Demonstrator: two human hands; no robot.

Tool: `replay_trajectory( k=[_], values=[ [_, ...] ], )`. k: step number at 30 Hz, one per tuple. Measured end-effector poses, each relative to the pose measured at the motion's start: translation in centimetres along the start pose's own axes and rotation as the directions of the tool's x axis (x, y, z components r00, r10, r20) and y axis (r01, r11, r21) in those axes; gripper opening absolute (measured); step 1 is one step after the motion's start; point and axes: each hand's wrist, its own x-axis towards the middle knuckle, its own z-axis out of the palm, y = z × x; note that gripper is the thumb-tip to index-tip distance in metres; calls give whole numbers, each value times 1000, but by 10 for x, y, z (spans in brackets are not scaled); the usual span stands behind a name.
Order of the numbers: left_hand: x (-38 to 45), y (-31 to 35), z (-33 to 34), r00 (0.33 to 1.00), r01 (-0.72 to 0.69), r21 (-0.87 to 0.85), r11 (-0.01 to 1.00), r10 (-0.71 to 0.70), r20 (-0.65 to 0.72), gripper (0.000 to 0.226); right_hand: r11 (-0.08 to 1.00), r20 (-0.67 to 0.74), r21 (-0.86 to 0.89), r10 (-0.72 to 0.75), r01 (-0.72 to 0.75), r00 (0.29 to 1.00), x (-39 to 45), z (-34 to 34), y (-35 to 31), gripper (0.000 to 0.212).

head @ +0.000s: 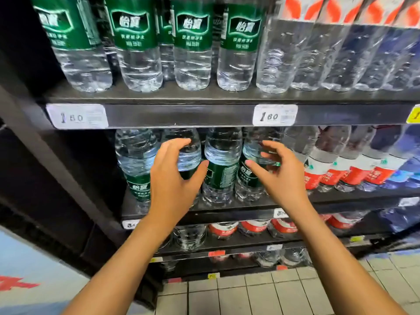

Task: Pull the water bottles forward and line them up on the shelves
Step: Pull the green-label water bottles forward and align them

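Water bottles with green labels [223, 164] are what I'm dealing with, sitting along the left end of the middle shelf [238, 206], right up near its front edge. My left hand [175, 176] is curved around the second bottle from the left [189, 153], thumb on its right side and fingers reaching over the upper left, but honestly I can't tell if I'm actually squeezing it or just cupping close to it. The leftmost bottle [136, 160] stands just beside my hand, closest to the shelf's dark side post [68, 155]. My right hand [279, 171] is spread loose in front of the fourth green one [252, 171], fingers half bent, holding nothing as far as I can see.

To the right on the same shelf there's a row of red-label bottles [327, 169] running off toward the right end, getting blurry. Top shelf [181, 114] has bigger green-label bottles [138, 42] lined up at the front edge on the left half, clear ribbed ones [279, 55] on the right half. Two white price tags [77, 116] are on that shelf's front strip. Lower shelves hold more bottles with red labels [223, 229]. Pale tiled floor [261, 294] below.
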Motion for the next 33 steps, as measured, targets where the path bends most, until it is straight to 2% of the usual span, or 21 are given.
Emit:
replay_trajectory(
  k=[3,5,7,9,12,14,16,19,22,24,26,27,30,32,33],
  values=[
    [10,21,33,997,20,40,999,-23,74,49,998,-14,-52,-27,26,1000,13,-25,25,59],
    [19,30,53,997,43,93,995,-49,65,43,995,-8,-94,-44,43,999,24,-37,38,59],
    [30,37,70,994,98,186,978,-106,29,45,982,4,-165,-92,91,996,37,-45,48,51],
    [45,40,80,986,152,319,935,-164,12,60,965,3,-235,-115,113,993,48,-47,50,45],
    [67,37,91,966,161,477,864,-237,105,55,960,18,-264,-88,90,996,62,-46,52,51],
    [76,35,98,938,212,484,849,-316,145,47,968,-6,-240,-75,72,997,65,-44,53,53],
    [79,34,105,904,255,502,826,-389,181,49,976,-47,-203,-89,78,995,64,-41,52,52],
    [76,26,111,838,457,242,856,-506,205,40,979,-35,-190,-76,68,997,64,-34,50,58],
    [74,21,110,867,367,319,874,-445,223,43,976,6,-202,-81,80,997,67,-26,46,66],
    [75,23,108,907,238,447,862,-362,214,42,971,43,-220,-88,96,995,67,-20,43,65],
    [77,25,111,956,73,561,825,-217,195,38,939,63,-320,-108,123,992,66,-14,36,69],
    [78,29,110,962,42,597,801,-193,191,47,910,74,-389,-125,144,989,67,-11,32,70],
    [78,30,108,923,5,691,723,-269,275,52,849,116,-508,-100,146,988,69,-4,26,72],
    [80,31,101,888,-12,679,734,-305,345,52,849,121,-512,-79,130,990,71,0,26,75],
    [82,30,99,857,8,635,773,-332,393,48,847,118,-516,-77,128,990,72,0,27,75]
  ],
)
